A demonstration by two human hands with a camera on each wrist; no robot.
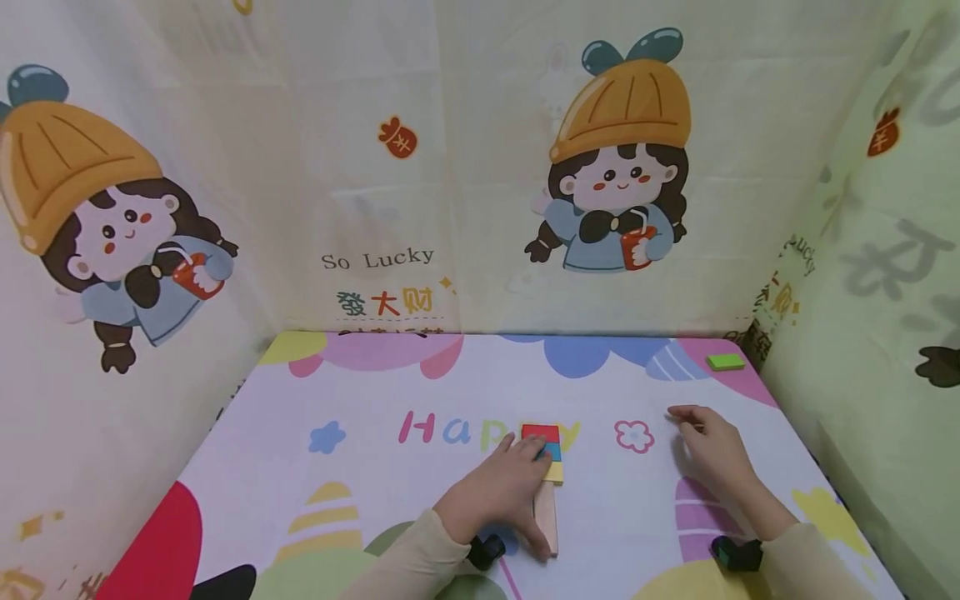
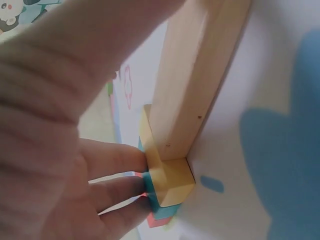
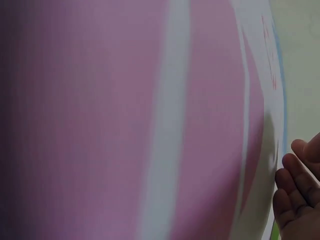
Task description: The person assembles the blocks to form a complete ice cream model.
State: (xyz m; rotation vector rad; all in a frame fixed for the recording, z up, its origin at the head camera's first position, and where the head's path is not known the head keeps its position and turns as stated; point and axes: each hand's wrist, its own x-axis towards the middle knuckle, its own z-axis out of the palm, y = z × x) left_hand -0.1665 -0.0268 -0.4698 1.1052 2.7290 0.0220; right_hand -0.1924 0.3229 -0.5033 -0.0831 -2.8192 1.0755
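Red point(image 1: 541, 432), blue point(image 1: 553, 451) and yellow point(image 1: 554, 473) blocks lie in a row on the printed tabletop. A plain wooden block point(image 1: 547, 518), long and narrow, extends from the yellow one toward the person. My left hand point(image 1: 498, 487) spans this row. Its fingertips touch the coloured blocks, while the thumb rests by the near end of the wooden block. In the left wrist view, the fingers reach fairly straight onto the yellow block point(image 2: 177, 182) and the blue-green one behind it. My right hand point(image 1: 716, 454) hovers at the right, fingers loosely bent, holding nothing visible.
A green block point(image 1: 725, 362) lies at the table's back right corner. Printed cloth walls point(image 1: 480, 208) enclose the table at the back and both sides. A small black device point(image 1: 737, 554) sits at each wrist.
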